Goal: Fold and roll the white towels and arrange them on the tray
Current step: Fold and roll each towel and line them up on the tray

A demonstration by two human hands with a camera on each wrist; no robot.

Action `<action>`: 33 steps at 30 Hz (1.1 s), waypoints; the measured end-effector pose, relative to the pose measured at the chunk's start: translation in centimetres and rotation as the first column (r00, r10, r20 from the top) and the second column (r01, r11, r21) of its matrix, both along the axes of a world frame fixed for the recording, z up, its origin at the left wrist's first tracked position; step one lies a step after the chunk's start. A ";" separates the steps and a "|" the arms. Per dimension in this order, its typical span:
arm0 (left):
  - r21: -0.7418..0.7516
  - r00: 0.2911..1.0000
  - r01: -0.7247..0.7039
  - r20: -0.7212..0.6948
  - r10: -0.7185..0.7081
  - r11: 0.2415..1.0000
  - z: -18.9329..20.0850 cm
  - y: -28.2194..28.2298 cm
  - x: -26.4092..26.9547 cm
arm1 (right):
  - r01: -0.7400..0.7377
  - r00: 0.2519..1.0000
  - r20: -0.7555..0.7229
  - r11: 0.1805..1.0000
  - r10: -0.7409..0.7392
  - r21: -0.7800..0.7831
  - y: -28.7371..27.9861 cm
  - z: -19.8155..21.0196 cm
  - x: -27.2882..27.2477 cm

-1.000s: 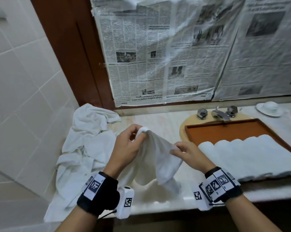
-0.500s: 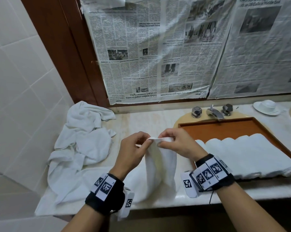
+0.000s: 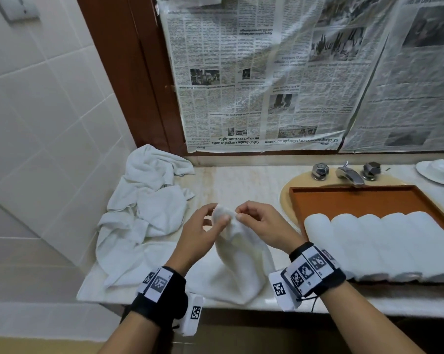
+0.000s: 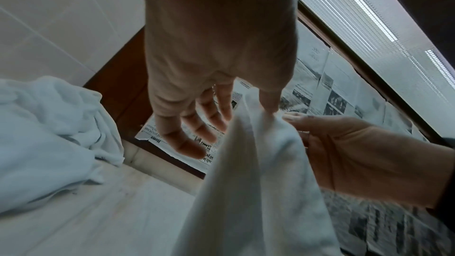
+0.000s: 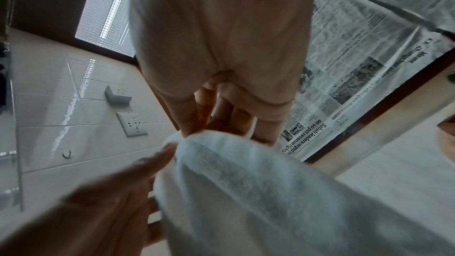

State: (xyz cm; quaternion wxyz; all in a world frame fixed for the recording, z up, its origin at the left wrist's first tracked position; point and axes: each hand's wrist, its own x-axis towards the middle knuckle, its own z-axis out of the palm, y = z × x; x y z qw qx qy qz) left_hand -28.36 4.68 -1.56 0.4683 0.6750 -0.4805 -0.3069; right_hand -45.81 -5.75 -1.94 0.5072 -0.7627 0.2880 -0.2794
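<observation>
Since half a second ago both hands have bunched the towel's (image 3: 237, 241) top edge, left hand (image 3: 203, 231) and right hand (image 3: 260, 226) pinching it above the counter (image 3: 241, 180), apparently finding corners; next, spreading it flat beside the tray (image 3: 369, 198).

From head height we look down on the counter (image 3: 241, 182); our wrist cameras look close along each palm, all sharing the towel (image 3: 237, 241)
</observation>
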 end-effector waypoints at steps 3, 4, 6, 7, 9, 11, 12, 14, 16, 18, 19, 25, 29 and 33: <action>-0.069 0.997 0.068 -0.037 -0.071 0.995 0.2 0.0 0.6 | -0.008 0.999 -0.034 0.999 0.007 -0.040 0.2 0.0 0.9; -0.101 0.998 0.056 -0.031 -0.059 0.993 0.2 -0.1 0.8 | 0.002 0.999 -0.037 0.999 -0.003 -0.041 0.2 0.0 1.2; -0.138 1.000 -0.001 -0.016 -0.002 0.990 0.0 0.1 1.6 | 0.022 0.998 -0.057 0.999 -0.024 -0.032 0.5 -0.5 1.5; -0.152 1.000 -0.030 -0.008 0.029 0.988 -0.2 0.3 2.0 | 0.029 0.996 -0.087 0.999 -0.033 -0.043 0.7 -1.1 1.7; -0.165 0.997 -0.074 0.014 0.078 0.984 -0.5 1.0 3.2 | 0.029 0.984 -0.170 0.995 -0.045 -0.094 0.9 -2.6 1.9; -0.159 0.994 -0.107 0.015 0.110 0.982 -0.8 1.8 4.8 | 0.047 0.965 -0.251 0.994 -0.071 -0.101 1.0 -4.8 1.9; -0.160 0.992 -0.124 0.003 0.127 0.979 -0.9 2.3 5.7 | 0.069 0.952 -0.292 0.993 -0.093 -0.092 1.0 -6.0 1.8; -0.167 0.987 -0.160 -0.014 0.160 0.973 -1.1 3.2 7.5 | 0.121 0.926 -0.350 0.989 -0.143 -0.086 1.0 -8.2 1.4; -0.179 0.978 -0.208 -0.019 0.208 0.962 -1.3 4.1 9.3 | 0.197 0.908 -0.362 0.977 -0.211 -0.077 1.1 -9.5 1.2; -0.183 0.962 -0.270 -0.024 0.271 0.945 -1.6 4.9 11.3 | 0.262 0.893 -0.363 0.963 -0.266 -0.060 1.1 -9.8 1.2; -0.184 0.952 -0.305 -0.025 0.305 0.935 -2.0 5.3 12.4 | 0.285 0.888 -0.360 0.957 -0.285 -0.054 0.9 -9.7 1.3; -0.076 0.904 -0.396 0.139 0.403 0.915 -5.4 7.0 18.1 | 0.228 0.915 -0.321 0.970 -0.244 -0.090 0.8 -8.0 4.1; 0.130 0.920 -0.337 0.255 0.297 0.932 -10.2 6.9 18.3 | 0.113 0.932 -0.341 0.992 -0.124 -0.052 1.9 -8.9 7.4; 0.249 0.942 -0.251 0.287 0.176 0.935 -15.0 7.0 17.2 | 0.163 0.930 -0.334 0.987 -0.154 -0.003 3.1 -11.6 8.6</action>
